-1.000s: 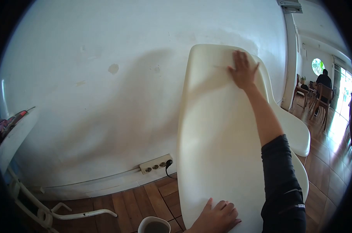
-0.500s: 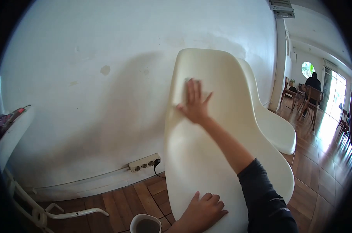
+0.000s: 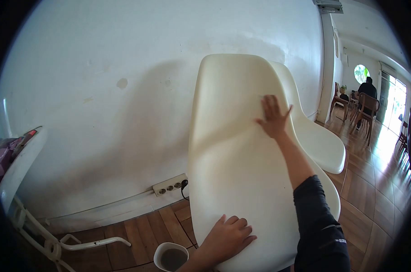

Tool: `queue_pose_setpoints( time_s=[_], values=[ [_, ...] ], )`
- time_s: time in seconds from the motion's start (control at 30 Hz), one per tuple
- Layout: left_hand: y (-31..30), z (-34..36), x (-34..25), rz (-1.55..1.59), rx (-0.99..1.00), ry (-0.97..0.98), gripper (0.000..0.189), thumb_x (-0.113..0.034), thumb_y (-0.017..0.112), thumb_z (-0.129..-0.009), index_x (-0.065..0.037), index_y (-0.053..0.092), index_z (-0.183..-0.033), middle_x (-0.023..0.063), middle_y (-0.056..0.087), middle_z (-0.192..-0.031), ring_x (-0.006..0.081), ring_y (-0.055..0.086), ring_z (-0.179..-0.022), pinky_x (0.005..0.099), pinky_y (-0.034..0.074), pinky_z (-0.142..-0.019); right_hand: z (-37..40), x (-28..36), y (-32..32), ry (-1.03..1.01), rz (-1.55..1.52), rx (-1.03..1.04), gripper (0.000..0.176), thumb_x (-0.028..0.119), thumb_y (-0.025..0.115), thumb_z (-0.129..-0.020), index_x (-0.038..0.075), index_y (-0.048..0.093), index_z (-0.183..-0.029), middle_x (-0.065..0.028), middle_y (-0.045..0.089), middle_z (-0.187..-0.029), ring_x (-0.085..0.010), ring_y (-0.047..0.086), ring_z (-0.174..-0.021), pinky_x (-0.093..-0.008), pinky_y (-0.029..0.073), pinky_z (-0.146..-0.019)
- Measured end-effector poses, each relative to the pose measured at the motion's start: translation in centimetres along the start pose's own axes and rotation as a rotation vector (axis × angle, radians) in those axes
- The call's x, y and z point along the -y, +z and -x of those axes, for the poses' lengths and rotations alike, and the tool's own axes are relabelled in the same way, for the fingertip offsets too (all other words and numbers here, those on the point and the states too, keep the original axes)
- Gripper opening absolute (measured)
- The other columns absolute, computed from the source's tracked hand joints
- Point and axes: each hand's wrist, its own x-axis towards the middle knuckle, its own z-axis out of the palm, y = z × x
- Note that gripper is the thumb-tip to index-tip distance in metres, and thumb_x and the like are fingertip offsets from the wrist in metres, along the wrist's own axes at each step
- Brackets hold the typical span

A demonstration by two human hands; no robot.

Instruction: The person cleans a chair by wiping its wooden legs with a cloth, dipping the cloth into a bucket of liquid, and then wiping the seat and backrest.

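Note:
A cream moulded chair (image 3: 232, 172) fills the middle of the view, its back toward the white wall. My right hand (image 3: 273, 120), in a dark sleeve, lies against the right side of the backrest with its fingers spread. Whether anything thin is under its fingertips I cannot make out. Down on the front left of the seat rests my left hand (image 3: 230, 238), palm down, fingers loosely bent and apart, holding nothing visible. Beside my left wrist, lower down, is a white cup-like container (image 3: 171, 257) with something dark inside.
A second cream chair (image 3: 321, 140) stands close behind on the right. At left is a white table (image 3: 26, 158) on metal legs. A power strip (image 3: 170, 185) with a plugged cable runs along the wall. Far right, a person (image 3: 367, 90) sits among wooden chairs.
My right hand has slid across the backrest from its left side to its right side. My left hand stays on the seat. The view has shifted slightly.

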Motion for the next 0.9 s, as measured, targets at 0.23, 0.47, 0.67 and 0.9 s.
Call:
queue_pose_setpoints(
  time_s=[0.23,0.47,0.67,0.9],
  values=[
    [0.1,0.0,0.2,0.031,-0.021,0.001,0.021,-0.027,0.064,-0.085,-0.007,0.063,-0.089,0.0063,0.061,-0.091,0.0228,0.06,-0.085,0.0387,0.047,-0.076,2.1,-0.4,-0.8,0.199,-0.005,0.25,0.09,0.07,0.031,-0.085,0.013,0.001,-0.148,-0.0023,-0.007,-0.155,-0.0276,-0.011,-0.142,-0.0698,-0.005,-0.101],
    [-0.9,-0.6,-0.3,0.077,-0.248,-0.061,0.019,-0.021,0.065,-0.082,-0.004,0.056,-0.081,0.0085,0.06,-0.084,0.027,0.06,-0.079,0.0415,0.047,-0.069,4.5,14.2,-1.5,0.068,-0.424,0.527,0.1,0.075,0.026,-0.082,0.006,-0.009,-0.146,-0.0116,-0.022,-0.151,-0.0373,-0.025,-0.136,-0.0715,-0.006,-0.099],
    [-0.8,-0.6,-0.4,0.197,-0.314,-0.134,0.024,-0.017,0.064,-0.083,-0.003,0.05,-0.071,0.0122,0.055,-0.067,0.032,0.055,-0.062,0.0405,0.043,-0.056,9.0,19.8,-10.5,-0.311,-0.887,0.858,0.095,0.074,0.017,-0.084,0.01,-0.018,-0.144,-0.0105,-0.026,-0.149,-0.0328,-0.024,-0.137,-0.0685,-0.004,-0.102],
    [-0.7,-0.5,-0.5,0.164,-0.334,-0.087,0.026,-0.015,0.064,-0.082,-0.003,0.049,-0.065,0.0128,0.052,-0.06,0.032,0.052,-0.055,0.0401,0.041,-0.052,11.7,15.4,-11.8,-0.625,-0.82,0.867,0.073,0.064,0.01,-0.09,0.023,-0.007,-0.147,0.0018,-0.011,-0.154,-0.0248,-0.006,-0.142,-0.0697,0.0,-0.104]
  ],
)
